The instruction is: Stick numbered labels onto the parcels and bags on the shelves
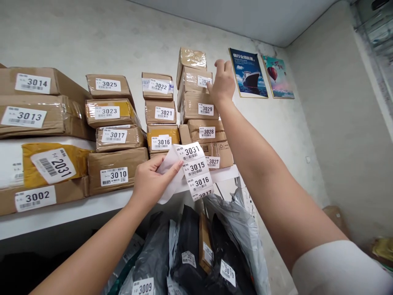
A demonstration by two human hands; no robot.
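Labelling seems in hand: the left hand [153,177] pinches the label strip [198,174] before the shelf [61,219], the right hand [224,84], fingers curled, grip unclear, is by the box stack [190,105], whose apparently unlabelled top box [193,58] likely calls for label 3031 [192,152] next, laid flat

Right arm [270,184]: plain white sleeve of smooth fabric [340,268], lower right of view. Cloth looks greyer where shaded. Opening wide, edge curved round the limb. Bare from that edge onward; forearm slender, tapering to a narrower wrist. Right hand [223,84] bare, fingers slim. Left arm [101,241]: bare along its whole visible length, lower edge of view to wrist, same taper. Left hand [153,176] bare, slim thumb, other fingers partly hidden
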